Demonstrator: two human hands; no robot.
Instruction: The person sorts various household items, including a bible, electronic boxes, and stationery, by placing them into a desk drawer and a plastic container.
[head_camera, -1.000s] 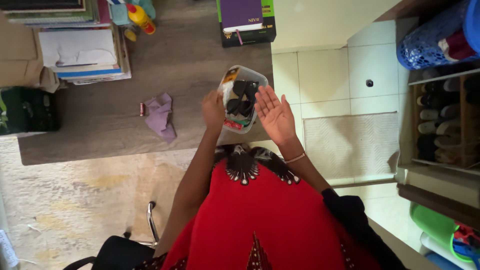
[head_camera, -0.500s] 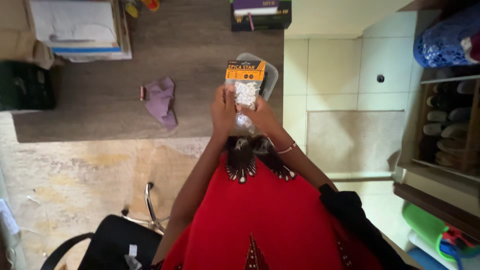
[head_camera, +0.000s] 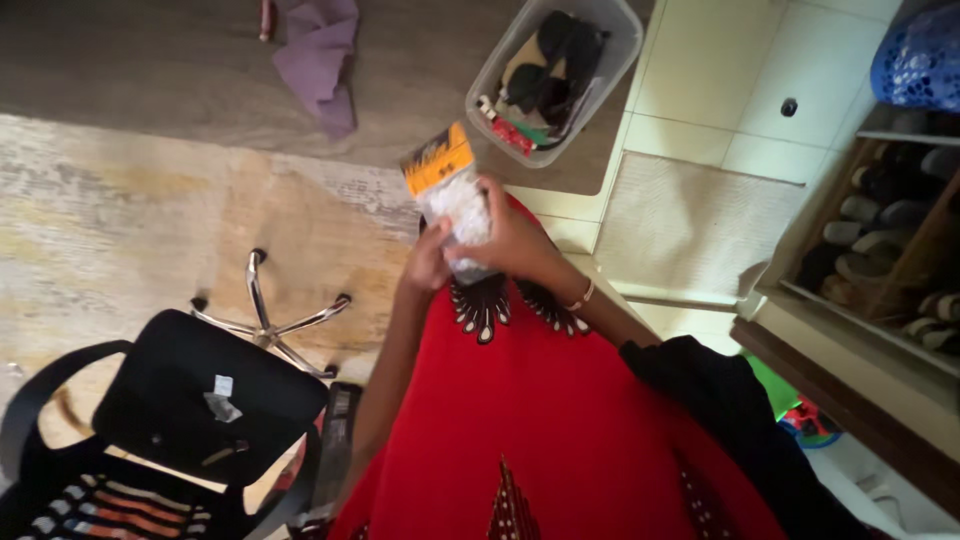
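The wooden table (head_camera: 150, 60) fills the far left, and below it, on the near left, my black office chair (head_camera: 190, 400) stands pushed back from the edge, which leaves me room to stand. On the right a shoe rack (head_camera: 890, 240) lines the wall beside the tiled floor (head_camera: 700, 90) and a pale mat (head_camera: 690, 225).

At the table's right end sits the clear plastic container (head_camera: 610, 60), uncovered, with dark odds and ends inside, so I can get at them from above. A crumpled purple cloth (head_camera: 320, 55) lies left of it, well apart.

Close in front of my red dress (head_camera: 540, 420) I hold a small clear packet (head_camera: 455, 200) of white pieces with an orange card top, tilted up and away from me. My right hand (head_camera: 515, 240) is wrapped around its lower part from the right, fingers closed on it; my left hand (head_camera: 428, 268) pinches the bottom edge, steadying it so the bag hangs taut between them.
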